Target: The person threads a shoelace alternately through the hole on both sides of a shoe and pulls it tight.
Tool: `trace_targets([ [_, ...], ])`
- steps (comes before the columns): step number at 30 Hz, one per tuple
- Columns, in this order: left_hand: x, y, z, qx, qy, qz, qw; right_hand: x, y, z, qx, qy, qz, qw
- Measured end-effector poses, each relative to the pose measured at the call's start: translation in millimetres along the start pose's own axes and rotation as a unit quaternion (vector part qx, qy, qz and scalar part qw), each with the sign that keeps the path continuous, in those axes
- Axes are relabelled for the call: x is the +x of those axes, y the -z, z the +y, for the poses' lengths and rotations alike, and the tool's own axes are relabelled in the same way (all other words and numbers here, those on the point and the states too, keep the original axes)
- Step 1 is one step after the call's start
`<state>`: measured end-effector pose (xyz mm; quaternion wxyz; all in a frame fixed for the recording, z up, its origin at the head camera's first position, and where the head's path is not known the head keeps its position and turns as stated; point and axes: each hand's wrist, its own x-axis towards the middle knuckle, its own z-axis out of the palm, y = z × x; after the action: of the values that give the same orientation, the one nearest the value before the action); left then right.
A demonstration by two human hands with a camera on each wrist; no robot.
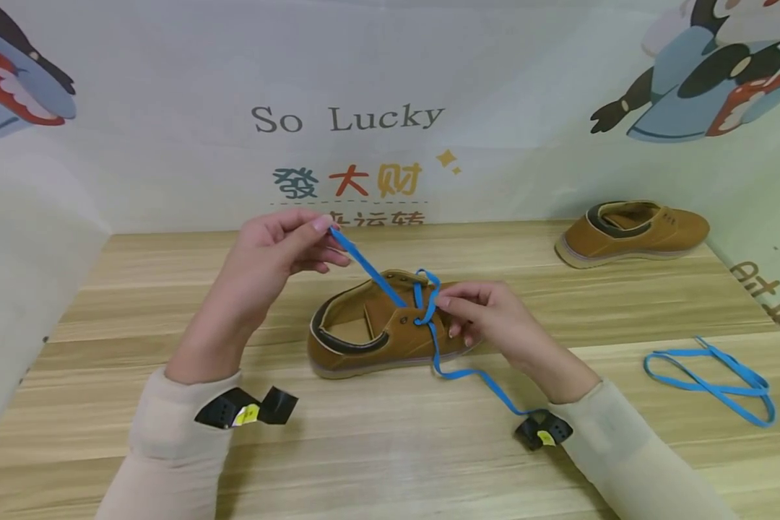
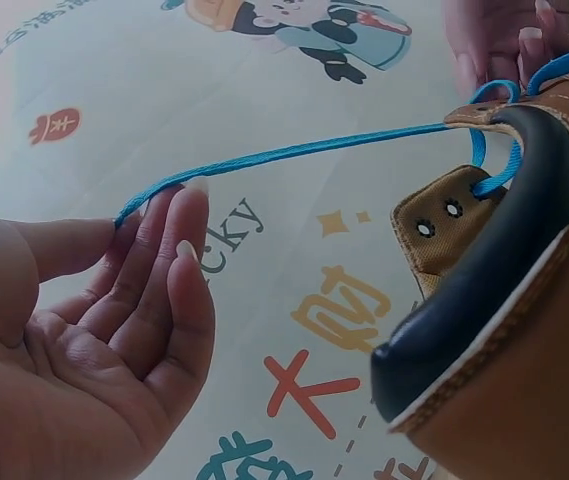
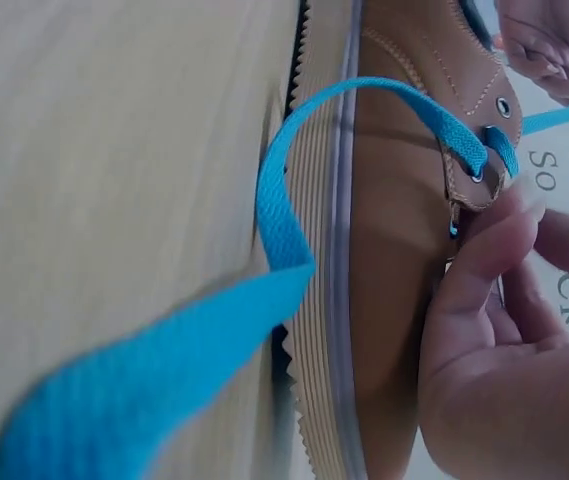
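A brown shoe (image 1: 344, 361) sits on the table in the head view, toe to the right, a blue shoelace (image 1: 367, 267) threaded through some eyelets. Up and left of its opening, my left hand (image 1: 282, 249) pinches one part of the lace between thumb and forefinger. That stretch runs taut to the eyelets, as the left wrist view also shows. My right hand (image 1: 494, 318) is at the lacing, thumb and forefinger pinching the small blue loop. From the near-side eyelet the lace's other length trails over the sole onto the table. Bare eyelets (image 2: 439, 218) show on the far flap.
Another brown shoe (image 1: 646, 235), unlaced, stands at the back right. A second blue shoelace (image 1: 741, 390) lies loosely looped on the wooden table (image 1: 390, 448) at the right. A white printed sheet (image 1: 526, 72) rises behind and at both sides.
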<state>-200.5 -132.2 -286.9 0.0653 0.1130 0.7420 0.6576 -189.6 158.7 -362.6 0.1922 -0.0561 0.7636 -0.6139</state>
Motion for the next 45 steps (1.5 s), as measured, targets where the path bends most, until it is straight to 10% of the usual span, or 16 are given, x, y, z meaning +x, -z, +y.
trace_targets([
  [6, -1.5, 3.5, 0.0, -0.045, 0.001, 0.008, 0.9989, -1.1, 0, 2, 0.054, 0.012, -0.038, 0.9978],
  [18, -5.2, 10.3, 3.5, -0.14, -0.033, 0.071, 0.987, -1.1, 4, 3, -0.013, 0.019, -0.058, 0.998],
  [34, -8.7, 18.4, 5.3, -0.227, -0.116, 0.139, 0.9569, -0.2, 4, 7, -0.011, 0.021, -0.061, 0.9979],
  [38, -7.8, 19.8, 2.6, -0.168, -0.086, 0.145, 0.9712, -2.2, 9, 4, -0.064, 0.03, -0.057, 0.9958],
  [41, -6.2, 20.0, -0.6, -0.031, -0.059, 0.155, 0.9857, -7.8, 18, -3, -0.136, 0.042, -0.048, 0.9886],
  [45, -4.1, 18.3, -4.6, 0.157, -0.039, 0.174, 0.9712, -19.6, 32, -11, -0.255, 0.086, -0.06, 0.9613],
])
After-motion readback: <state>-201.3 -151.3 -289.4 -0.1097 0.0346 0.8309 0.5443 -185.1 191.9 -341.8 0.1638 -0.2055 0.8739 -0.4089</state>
